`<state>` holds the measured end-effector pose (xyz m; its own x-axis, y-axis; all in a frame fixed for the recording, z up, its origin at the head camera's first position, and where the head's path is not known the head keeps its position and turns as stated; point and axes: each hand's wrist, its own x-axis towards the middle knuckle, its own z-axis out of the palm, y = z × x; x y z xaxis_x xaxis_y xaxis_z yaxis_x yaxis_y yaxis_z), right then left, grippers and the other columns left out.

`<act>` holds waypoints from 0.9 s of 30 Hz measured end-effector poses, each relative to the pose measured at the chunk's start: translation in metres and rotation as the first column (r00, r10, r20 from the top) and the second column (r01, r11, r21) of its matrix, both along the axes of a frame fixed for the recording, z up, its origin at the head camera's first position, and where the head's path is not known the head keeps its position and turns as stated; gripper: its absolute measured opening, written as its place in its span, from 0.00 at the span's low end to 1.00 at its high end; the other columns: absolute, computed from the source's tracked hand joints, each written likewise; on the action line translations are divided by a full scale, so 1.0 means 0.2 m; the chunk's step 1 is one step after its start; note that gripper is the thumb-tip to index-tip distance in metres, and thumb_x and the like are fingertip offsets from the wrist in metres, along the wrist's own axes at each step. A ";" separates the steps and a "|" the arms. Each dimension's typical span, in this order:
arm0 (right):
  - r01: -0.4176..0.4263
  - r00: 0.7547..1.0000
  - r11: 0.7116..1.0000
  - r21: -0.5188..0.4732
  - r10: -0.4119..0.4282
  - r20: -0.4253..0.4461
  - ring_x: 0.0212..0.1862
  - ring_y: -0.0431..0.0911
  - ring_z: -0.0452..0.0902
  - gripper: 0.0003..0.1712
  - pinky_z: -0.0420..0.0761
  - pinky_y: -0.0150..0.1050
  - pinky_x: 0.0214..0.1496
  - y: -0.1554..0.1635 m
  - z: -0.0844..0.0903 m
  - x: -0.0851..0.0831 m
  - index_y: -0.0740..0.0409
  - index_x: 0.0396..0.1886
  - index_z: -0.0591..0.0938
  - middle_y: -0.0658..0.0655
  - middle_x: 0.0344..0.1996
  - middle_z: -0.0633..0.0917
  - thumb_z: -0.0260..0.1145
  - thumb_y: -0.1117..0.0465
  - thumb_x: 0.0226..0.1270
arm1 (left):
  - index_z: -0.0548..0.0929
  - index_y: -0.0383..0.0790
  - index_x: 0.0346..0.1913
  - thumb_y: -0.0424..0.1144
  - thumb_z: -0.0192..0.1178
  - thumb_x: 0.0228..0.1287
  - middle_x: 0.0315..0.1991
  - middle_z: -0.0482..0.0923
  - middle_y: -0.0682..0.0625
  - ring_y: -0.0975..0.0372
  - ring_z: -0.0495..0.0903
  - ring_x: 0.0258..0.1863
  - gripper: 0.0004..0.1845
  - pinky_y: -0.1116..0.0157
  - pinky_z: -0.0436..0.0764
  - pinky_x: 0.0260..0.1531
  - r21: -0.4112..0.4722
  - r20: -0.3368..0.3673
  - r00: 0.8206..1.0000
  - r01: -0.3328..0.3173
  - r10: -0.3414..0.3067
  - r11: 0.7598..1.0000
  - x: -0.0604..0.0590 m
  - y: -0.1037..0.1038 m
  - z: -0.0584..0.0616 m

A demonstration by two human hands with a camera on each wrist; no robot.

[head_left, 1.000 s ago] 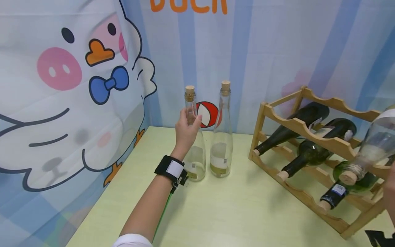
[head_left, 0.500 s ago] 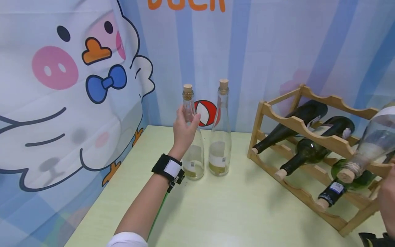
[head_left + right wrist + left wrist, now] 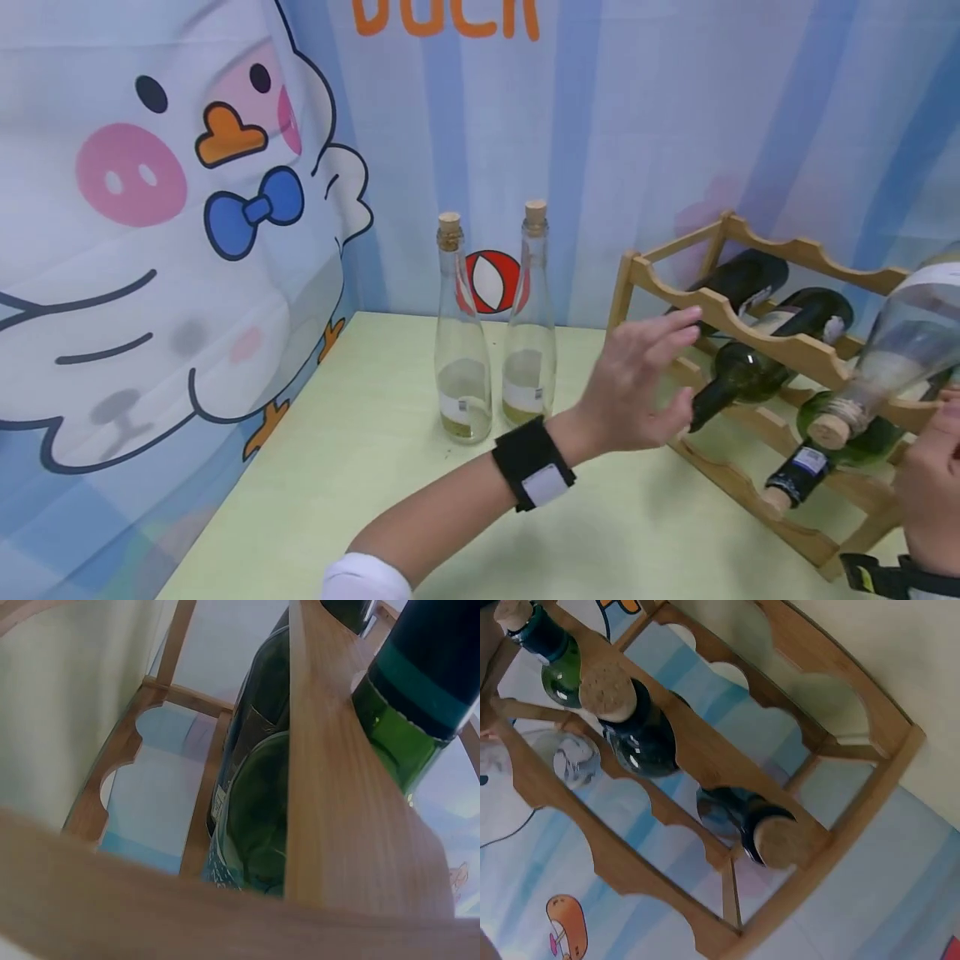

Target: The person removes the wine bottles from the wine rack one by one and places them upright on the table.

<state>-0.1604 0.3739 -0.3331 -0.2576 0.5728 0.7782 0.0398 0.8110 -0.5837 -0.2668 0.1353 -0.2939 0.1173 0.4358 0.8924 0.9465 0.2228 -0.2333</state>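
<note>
My left hand (image 3: 678, 367) hovers open, fingers spread, in front of the left end of a wooden wine rack (image 3: 757, 332) and holds nothing. Two dark bottles (image 3: 738, 283) lie in the rack, with a green one (image 3: 840, 446) in the lower row, corks towards me. A clear bottle (image 3: 900, 350) lies tilted in the rack's upper right slot, cork end down. My right hand (image 3: 930, 487) sits at the right edge just beside that bottle's neck; its grip is cut off. Two corked clear bottles (image 3: 462, 350) (image 3: 527, 333) stand upright behind my left forearm.
The pale green table (image 3: 360, 467) meets a cartoon duck backdrop (image 3: 172, 250) on the left and a striped one behind. The left wrist view shows rack rails (image 3: 705, 750) and corks (image 3: 780, 841); the right wrist view is filled by a rail (image 3: 337, 787).
My left hand has left the left upright bottle's neck and swung right to the front of the rack. The right hand has risen slightly near the clear bottle.
</note>
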 end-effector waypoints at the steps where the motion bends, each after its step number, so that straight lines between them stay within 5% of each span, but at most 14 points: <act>1: 0.003 1.000 1.000 0.006 -0.003 -0.003 0.36 0.28 0.64 0.22 0.59 0.28 0.39 0.00 0.00 0.00 0.66 0.52 0.73 0.69 0.44 0.77 0.41 0.57 0.71 | 0.58 0.32 0.57 0.39 0.51 0.52 0.60 0.63 0.39 0.56 0.62 0.59 0.29 0.67 0.61 0.58 -0.083 0.020 0.999 -0.034 0.036 0.996 0.01 0.06 0.00; 3: 0.017 1.000 1.000 0.009 -0.017 -0.021 0.33 0.23 0.59 0.22 0.56 0.28 0.32 0.01 0.02 0.00 0.67 0.49 0.75 0.66 0.37 0.78 0.42 0.56 0.70 | 0.57 0.36 0.62 0.41 0.51 0.55 0.65 0.57 0.42 0.59 0.58 0.63 0.31 0.69 0.56 0.61 -0.249 0.066 0.990 -0.102 0.122 0.963 0.02 0.18 0.00; 5: 0.020 0.999 1.000 0.020 -0.020 -0.036 0.30 0.17 0.48 0.22 0.52 0.26 0.29 0.01 0.02 0.00 0.68 0.46 0.76 0.50 0.30 0.77 0.43 0.56 0.70 | 0.55 0.40 0.65 0.45 0.50 0.58 0.68 0.49 0.45 0.61 0.53 0.66 0.33 0.69 0.51 0.64 -0.380 0.108 0.975 -0.139 0.194 0.914 0.02 0.30 0.01; 8: -0.061 0.992 0.998 0.028 0.064 -0.106 0.33 0.17 0.54 0.19 0.61 0.20 0.38 0.01 0.04 -0.01 0.75 0.41 0.74 0.30 0.29 0.68 0.44 0.61 0.69 | 0.51 0.45 0.68 0.53 0.53 0.57 0.70 0.41 0.47 0.64 0.47 0.68 0.39 0.69 0.44 0.66 -0.490 0.158 0.957 -0.140 0.245 0.860 0.03 0.43 0.01; 12: -0.171 0.961 0.982 0.075 0.183 -0.207 0.39 0.16 0.60 0.16 0.61 0.30 0.62 0.01 0.05 -0.03 0.81 0.33 0.70 0.25 0.29 0.62 0.45 0.68 0.66 | 0.57 0.49 0.66 0.51 0.55 0.57 0.70 0.43 0.48 0.65 0.51 0.67 0.35 0.71 0.47 0.64 -0.485 0.175 0.969 -0.068 0.173 0.872 0.08 0.55 0.03; 19: -0.167 0.956 0.979 0.113 0.189 -0.224 0.36 0.15 0.59 0.14 0.59 0.37 0.65 0.01 0.05 -0.03 0.82 0.31 0.70 0.26 0.26 0.60 0.45 0.69 0.65 | 0.72 0.56 0.57 0.47 0.58 0.56 0.65 0.58 0.54 0.68 0.56 0.64 0.23 0.75 0.43 0.64 -0.420 0.190 0.979 0.013 0.074 0.908 0.12 0.57 0.02; 22: -0.180 0.959 0.977 0.112 0.200 -0.200 0.34 0.15 0.57 0.15 0.58 0.35 0.65 0.02 0.05 -0.03 0.81 0.33 0.70 0.26 0.25 0.59 0.44 0.69 0.65 | 0.75 0.52 0.54 0.43 0.58 0.57 0.64 0.61 0.52 0.68 0.59 0.63 0.19 0.79 0.44 0.63 -0.388 0.257 0.966 0.120 -0.017 0.914 0.13 0.53 0.01; 25: -0.195 0.968 0.974 0.116 0.210 -0.137 0.33 0.16 0.56 0.15 0.63 0.24 0.54 0.03 0.04 -0.01 0.80 0.37 0.71 0.26 0.28 0.60 0.44 0.67 0.67 | 0.78 0.47 0.50 0.40 0.57 0.57 0.63 0.62 0.49 0.67 0.61 0.62 0.16 0.82 0.48 0.60 -0.329 0.331 0.937 0.224 -0.110 0.918 0.15 0.47 0.00; 27: -0.227 0.967 0.964 0.140 0.240 -0.084 0.38 0.21 0.63 0.17 0.63 0.21 0.51 0.04 0.03 0.02 0.77 0.43 0.72 0.30 0.33 0.67 0.47 0.64 0.67 | 0.79 0.44 0.49 0.36 0.55 0.58 0.62 0.64 0.47 0.67 0.61 0.62 0.15 0.82 0.50 0.59 -0.292 0.356 0.920 0.278 -0.166 0.915 0.17 0.43 0.00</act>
<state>-0.1570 0.3817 -0.3264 -0.2901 0.4001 0.8693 -0.2120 0.8589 -0.4661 -0.2333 0.2204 -0.2942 -0.0187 0.7071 0.7069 0.9972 -0.0385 0.0648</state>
